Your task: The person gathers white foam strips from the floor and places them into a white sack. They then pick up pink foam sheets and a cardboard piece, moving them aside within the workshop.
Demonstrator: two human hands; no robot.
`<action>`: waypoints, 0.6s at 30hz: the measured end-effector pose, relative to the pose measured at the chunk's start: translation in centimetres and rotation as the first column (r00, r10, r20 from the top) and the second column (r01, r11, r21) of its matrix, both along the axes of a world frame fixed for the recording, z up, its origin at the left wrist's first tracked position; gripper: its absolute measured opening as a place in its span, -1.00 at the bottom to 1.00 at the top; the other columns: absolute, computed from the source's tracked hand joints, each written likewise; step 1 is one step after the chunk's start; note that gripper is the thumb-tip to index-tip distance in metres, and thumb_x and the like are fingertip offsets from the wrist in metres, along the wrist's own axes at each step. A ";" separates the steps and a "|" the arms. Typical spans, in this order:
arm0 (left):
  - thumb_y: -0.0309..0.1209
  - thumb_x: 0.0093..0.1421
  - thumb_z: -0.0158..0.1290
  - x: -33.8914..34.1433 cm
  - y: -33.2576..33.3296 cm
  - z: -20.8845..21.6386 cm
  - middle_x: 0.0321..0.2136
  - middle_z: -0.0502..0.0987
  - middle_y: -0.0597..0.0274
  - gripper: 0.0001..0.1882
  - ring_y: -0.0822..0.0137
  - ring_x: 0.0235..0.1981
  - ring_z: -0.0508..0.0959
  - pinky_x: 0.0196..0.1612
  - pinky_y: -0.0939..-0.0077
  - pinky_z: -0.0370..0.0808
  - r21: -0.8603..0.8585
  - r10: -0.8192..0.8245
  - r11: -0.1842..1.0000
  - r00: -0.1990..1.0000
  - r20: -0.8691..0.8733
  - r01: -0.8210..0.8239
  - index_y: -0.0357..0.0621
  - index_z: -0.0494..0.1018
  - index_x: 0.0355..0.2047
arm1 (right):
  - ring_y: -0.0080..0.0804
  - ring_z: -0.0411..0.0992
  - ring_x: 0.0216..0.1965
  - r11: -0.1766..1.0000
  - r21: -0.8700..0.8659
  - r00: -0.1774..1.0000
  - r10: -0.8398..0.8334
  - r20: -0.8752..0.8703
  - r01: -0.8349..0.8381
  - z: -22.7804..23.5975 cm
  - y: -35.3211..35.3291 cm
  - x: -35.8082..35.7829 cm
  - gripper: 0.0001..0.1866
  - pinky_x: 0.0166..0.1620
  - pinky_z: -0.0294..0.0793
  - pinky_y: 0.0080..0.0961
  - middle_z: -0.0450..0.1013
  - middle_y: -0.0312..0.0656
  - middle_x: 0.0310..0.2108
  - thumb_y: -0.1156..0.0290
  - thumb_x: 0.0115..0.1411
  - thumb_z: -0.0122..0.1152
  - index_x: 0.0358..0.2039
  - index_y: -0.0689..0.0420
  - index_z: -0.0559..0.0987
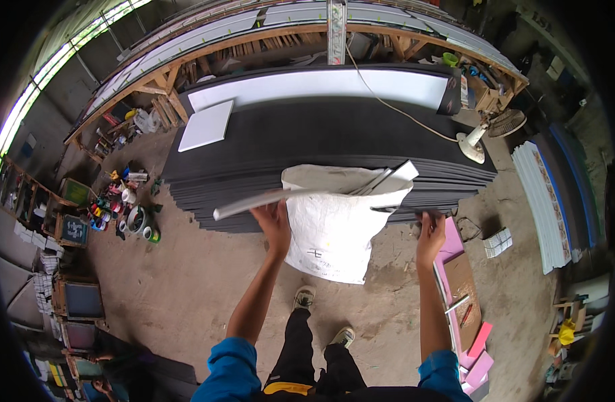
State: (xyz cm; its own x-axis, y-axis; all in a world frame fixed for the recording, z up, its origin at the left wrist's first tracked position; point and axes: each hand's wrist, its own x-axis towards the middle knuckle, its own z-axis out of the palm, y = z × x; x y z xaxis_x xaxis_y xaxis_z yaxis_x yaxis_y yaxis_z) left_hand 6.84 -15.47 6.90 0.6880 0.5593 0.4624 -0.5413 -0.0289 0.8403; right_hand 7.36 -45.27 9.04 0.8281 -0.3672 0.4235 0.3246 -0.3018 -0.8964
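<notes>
At sack [327, 234], long pale strip [270, 197]

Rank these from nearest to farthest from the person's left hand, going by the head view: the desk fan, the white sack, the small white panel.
From the left hand:
1. White sack, just to its right.
2. Small white panel, ahead and to the left.
3. Desk fan, ahead and far to the right.

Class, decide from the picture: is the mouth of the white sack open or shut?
Open: the sack shows its shaded inside behind the front edge, with pale strips slanting at the mouth.
</notes>
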 end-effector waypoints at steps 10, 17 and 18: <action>-0.31 0.16 -0.10 13.9 -2.7 -3.1 -0.28 0.43 0.10 -0.74 0.15 -0.34 0.49 -0.28 0.32 0.43 0.837 -0.130 0.349 0.907 -0.401 0.420 -0.16 0.30 -0.18 | -0.45 0.45 -0.41 0.997 -0.070 0.862 -0.009 -0.507 -0.031 -14.6 3.3 13.8 -0.70 -0.32 0.41 -0.53 0.47 -0.16 -0.39 0.37 0.02 0.16 -0.25 0.25 0.43; -0.23 0.14 -0.10 11.8 -2.9 -7.3 -0.26 0.42 0.18 -0.67 0.20 -0.16 0.40 -0.05 0.13 0.25 0.785 -0.132 0.047 0.782 -0.608 0.618 -0.07 0.29 -0.11 | -0.10 0.28 -0.14 0.834 -0.523 0.946 -0.003 -0.325 -0.177 -14.6 8.9 8.3 -0.46 -0.10 0.34 -0.34 0.17 0.02 -0.09 0.67 -0.07 0.08 -0.01 0.14 0.25; -0.26 0.13 -0.08 11.1 -2.6 -7.6 -0.25 0.41 0.19 -0.68 0.21 -0.12 0.38 0.00 0.10 0.20 0.857 -0.157 0.071 0.854 -0.497 0.511 -0.06 0.29 -0.11 | 0.01 0.23 -0.10 0.865 -0.456 0.930 0.036 -0.365 -0.212 -12.4 9.9 7.3 -0.51 -0.05 0.28 -0.25 0.13 0.05 -0.06 0.59 -0.07 0.07 -0.05 0.18 0.28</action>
